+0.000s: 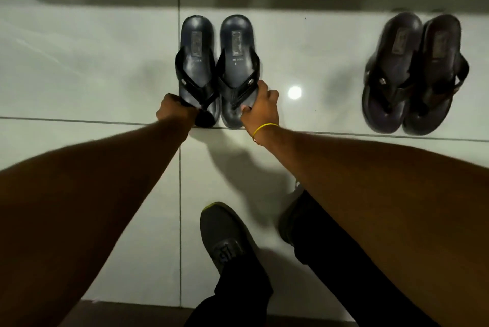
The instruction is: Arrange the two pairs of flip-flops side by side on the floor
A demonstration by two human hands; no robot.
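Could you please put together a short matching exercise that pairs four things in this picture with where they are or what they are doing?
Things:
1. left hand
2. right hand
3. brown pair of flip-flops
4. grey sneaker

States:
A. lies alone at the right, untouched
B. grips the toe end of the left flip-flop of the dark blue pair
C. worn on a foot, near the bottom edge
D. grips the toe end of the right flip-flop of the dark blue pair

Pairs: 1-B, 2-D, 3-A, 4-C
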